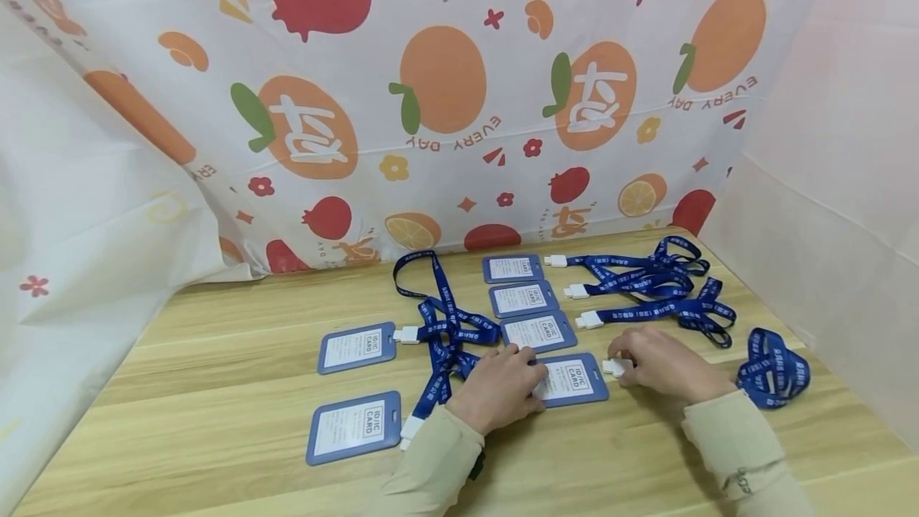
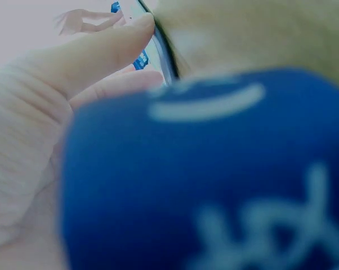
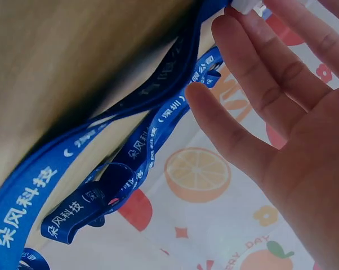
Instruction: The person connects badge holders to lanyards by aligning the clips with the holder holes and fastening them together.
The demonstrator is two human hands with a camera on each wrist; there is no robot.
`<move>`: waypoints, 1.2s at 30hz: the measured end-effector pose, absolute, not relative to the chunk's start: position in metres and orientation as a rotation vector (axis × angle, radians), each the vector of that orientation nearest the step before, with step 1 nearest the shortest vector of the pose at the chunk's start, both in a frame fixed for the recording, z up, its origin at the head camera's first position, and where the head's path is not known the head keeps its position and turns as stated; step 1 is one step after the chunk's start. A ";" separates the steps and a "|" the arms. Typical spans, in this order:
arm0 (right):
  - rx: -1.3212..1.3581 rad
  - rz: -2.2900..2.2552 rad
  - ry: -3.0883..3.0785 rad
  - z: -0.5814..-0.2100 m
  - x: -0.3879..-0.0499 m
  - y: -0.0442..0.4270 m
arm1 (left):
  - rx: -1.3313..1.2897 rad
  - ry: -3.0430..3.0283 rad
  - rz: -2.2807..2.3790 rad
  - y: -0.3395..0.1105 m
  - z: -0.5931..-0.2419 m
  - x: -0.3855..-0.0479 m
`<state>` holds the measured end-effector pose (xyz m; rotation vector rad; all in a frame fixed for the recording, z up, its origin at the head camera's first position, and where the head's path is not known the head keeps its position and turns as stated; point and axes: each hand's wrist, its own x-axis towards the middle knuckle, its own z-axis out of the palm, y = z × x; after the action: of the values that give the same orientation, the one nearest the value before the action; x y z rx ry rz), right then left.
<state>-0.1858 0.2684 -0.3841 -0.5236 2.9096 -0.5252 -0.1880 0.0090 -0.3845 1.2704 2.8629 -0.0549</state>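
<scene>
My left hand [image 1: 500, 389] grips the left end of a blue-framed ID card holder [image 1: 574, 380], thumb along its near edge. In the left wrist view, the thumb lies on the edge of that card holder [image 2: 166, 56]; a blurred blue lanyard strap [image 2: 214, 169] covers much of this view. My right hand [image 1: 664, 363] pinches a white lanyard clip [image 1: 613, 367], just right of the holder and apart from it. From that hand a blue lanyard [image 1: 772, 369] trails to the right. The right wrist view catches only part of the clip [image 3: 245, 5] at the fingertips.
Beyond the hands, three card holders [image 1: 540, 332] form a column, each with a folded lanyard [image 1: 646, 311] to its right. Two more holders [image 1: 355, 426] lie at left beside tangled lanyards [image 1: 448, 333]. A fruit-patterned cloth [image 1: 445, 182] hangs behind the wooden table [image 1: 215, 389].
</scene>
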 end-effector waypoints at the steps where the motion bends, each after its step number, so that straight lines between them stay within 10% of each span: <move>1: -0.522 -0.521 2.912 -0.385 -0.186 0.268 | 1.272 2.864 -0.052 0.009 -0.385 -0.188; 36: -0.554 -0.469 2.989 -0.386 -0.186 0.272 | 1.255 2.826 0.051 0.009 -0.388 -0.191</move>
<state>-0.1863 0.2715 -0.3860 -0.5540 2.9889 -0.4686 -0.1911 0.0091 -0.3876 1.2552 2.8261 0.0514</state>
